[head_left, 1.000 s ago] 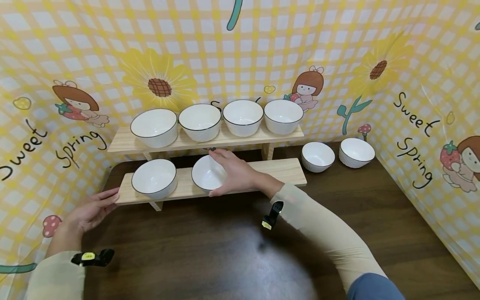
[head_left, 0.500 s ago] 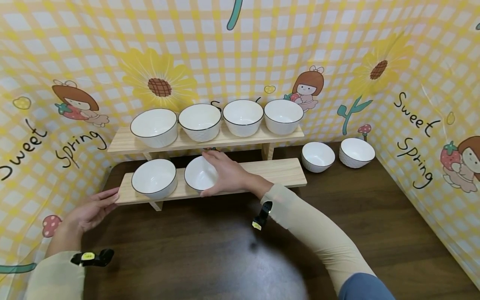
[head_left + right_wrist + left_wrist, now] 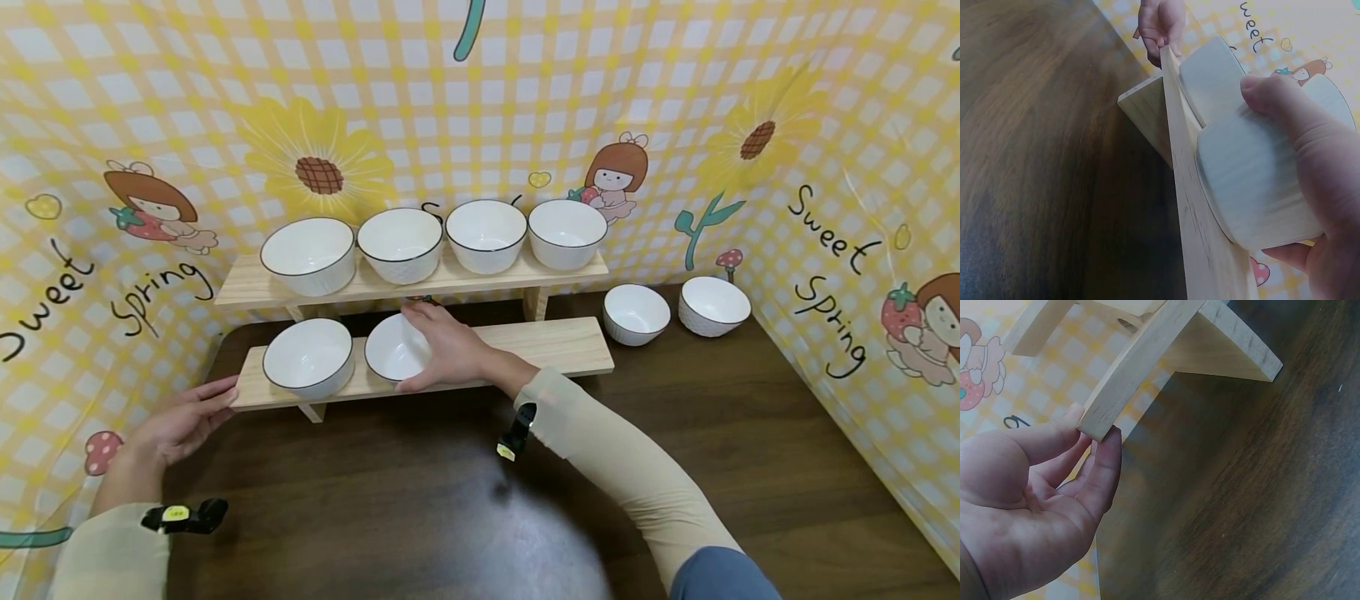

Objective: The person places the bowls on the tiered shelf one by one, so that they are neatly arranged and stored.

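My right hand (image 3: 453, 348) grips a white bowl (image 3: 392, 346) with a thin dark rim, thumb at the front and fingers round the back. That bowl stands upright on the lower board of a two-tier wooden shelf (image 3: 555, 346), a small gap right of another white bowl (image 3: 307, 357). In the right wrist view the held bowl (image 3: 1254, 181) shows its pale ribbed side, and its fingers are mostly hidden behind it. My left hand (image 3: 180, 421) pinches the left end of the lower board; the left wrist view shows thumb and fingertips on the board's corner (image 3: 1100, 419).
A row of several white bowls (image 3: 487, 236) fills the upper board (image 3: 243, 283). Two smaller bowls, one ribbed (image 3: 636, 314) and one textured (image 3: 714, 306), stand on the dark wooden table (image 3: 420, 500) to the right. Yellow checked cloth (image 3: 450, 108) hangs behind and at both sides.
My right hand has slid the bowl left along the lower board towards the leftmost bowl, moving less in the last half second. The left hand has stayed at the shelf's end.
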`<state>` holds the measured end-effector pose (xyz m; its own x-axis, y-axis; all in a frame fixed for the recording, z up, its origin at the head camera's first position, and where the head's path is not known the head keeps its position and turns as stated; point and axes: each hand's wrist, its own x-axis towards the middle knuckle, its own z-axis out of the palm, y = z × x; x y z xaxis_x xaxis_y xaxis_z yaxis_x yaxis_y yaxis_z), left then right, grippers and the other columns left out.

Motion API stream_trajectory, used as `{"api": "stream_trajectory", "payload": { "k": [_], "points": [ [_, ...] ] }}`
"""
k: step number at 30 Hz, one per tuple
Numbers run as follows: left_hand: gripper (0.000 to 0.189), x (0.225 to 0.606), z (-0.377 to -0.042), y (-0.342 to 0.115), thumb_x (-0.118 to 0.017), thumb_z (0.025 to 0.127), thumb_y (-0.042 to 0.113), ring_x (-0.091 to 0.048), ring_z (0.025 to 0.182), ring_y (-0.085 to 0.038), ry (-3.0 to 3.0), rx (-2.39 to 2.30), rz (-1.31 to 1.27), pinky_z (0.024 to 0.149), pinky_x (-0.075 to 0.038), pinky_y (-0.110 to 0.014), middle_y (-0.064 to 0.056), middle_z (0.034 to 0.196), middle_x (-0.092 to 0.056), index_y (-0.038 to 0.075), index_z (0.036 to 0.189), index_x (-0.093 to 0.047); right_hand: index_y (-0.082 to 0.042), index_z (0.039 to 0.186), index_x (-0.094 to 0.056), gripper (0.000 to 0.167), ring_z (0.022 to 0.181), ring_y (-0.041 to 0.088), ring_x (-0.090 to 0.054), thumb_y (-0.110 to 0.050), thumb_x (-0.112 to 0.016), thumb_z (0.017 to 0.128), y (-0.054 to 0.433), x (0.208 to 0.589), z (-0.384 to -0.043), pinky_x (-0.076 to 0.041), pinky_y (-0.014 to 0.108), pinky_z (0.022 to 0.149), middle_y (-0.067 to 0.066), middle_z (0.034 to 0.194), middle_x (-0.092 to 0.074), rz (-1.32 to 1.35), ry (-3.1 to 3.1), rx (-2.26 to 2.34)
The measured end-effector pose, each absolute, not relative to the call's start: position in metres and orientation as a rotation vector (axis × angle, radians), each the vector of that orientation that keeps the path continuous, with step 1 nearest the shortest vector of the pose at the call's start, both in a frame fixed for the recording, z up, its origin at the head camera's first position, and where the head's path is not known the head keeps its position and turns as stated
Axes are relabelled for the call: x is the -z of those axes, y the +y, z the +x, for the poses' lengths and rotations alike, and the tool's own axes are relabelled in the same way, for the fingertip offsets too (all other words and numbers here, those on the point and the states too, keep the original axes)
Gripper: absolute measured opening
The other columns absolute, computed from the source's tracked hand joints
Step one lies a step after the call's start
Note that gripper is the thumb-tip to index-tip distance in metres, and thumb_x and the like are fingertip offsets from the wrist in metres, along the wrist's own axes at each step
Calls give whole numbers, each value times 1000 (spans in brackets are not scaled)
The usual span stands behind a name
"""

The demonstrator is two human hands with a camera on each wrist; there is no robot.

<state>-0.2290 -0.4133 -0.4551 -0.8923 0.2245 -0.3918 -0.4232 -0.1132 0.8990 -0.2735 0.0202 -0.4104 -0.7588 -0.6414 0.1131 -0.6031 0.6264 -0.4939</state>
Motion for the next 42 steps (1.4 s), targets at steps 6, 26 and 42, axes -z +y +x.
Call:
{"api": "stream_trajectory", "payload": {
  "k": [6,26,42],
  "points": [
    [32,457,-228,-414,-58,103,5,-67,93,-2,1750,-2048,-220,83,-56,-20,13,102,-72,28,99,-79,-5,161,-25,121,153,23,-18,-61,-85,72,18,412,-274,-34,37,118,9,167,-22,-1055,2765,801],
    [31,457,-229,-415,-58,104,6,-67,93,-2,1744,-2039,-242,84,-57,-20,13,101,-72,29,98,-79,-4,161,-24,123,153,24,-20,-61,-86,71,14,411,-279,-33,34,119,12,166,-23,-1051,2778,778],
    [32,455,-228,-413,-57,104,5,-67,94,-2,1722,-2055,-215,84,-56,-20,12,102,-72,28,99,-79,-6,161,-24,123,154,27,-18,-62,-86,71,11,409,-280,-31,36,120,11,167,-22,-1008,2767,771]
  ]
}}
